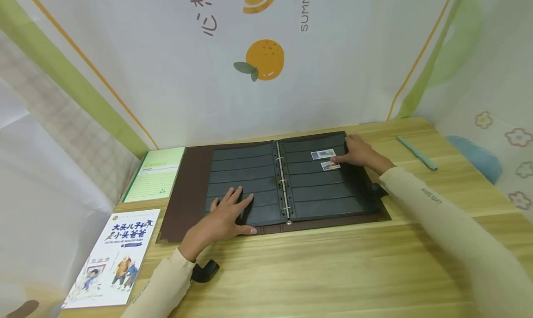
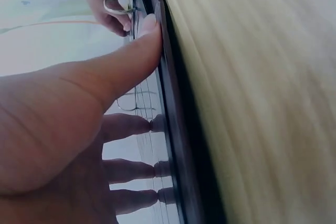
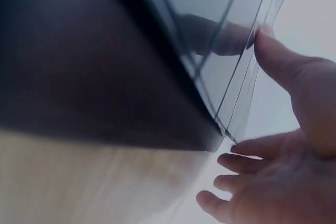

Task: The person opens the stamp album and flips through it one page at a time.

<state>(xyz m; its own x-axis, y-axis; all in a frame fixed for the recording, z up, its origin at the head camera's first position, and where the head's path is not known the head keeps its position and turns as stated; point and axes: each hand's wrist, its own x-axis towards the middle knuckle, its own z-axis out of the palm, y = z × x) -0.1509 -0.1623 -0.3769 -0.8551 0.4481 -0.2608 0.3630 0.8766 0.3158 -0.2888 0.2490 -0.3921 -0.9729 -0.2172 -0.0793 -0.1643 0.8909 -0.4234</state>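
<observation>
A brown ring-binder stamp album (image 1: 192,170) lies spread on the table, with black pocketed pages on both sides of its metal rings. My left hand (image 1: 220,221) rests spread on the lower part of the left page (image 1: 243,170), fingertips on the surface; its thumb (image 2: 131,59) lies along the lower edge. At the upper right corner, my right hand (image 1: 358,151) touches the right page (image 1: 320,195) with its thumb (image 3: 278,59), while its other fingers reach past the album's edge, fairly straight. Two small stamps, one upper (image 1: 323,154) and one lower (image 1: 330,165), sit in the right page's pockets beside that thumb.
Left of the album lie a green notebook (image 1: 154,174) and, nearer, a white picture book (image 1: 114,258). A slim teal pen-like object (image 1: 417,153) lies at the right on the wooden table (image 1: 316,271). A printed curtain (image 1: 333,77) hangs behind.
</observation>
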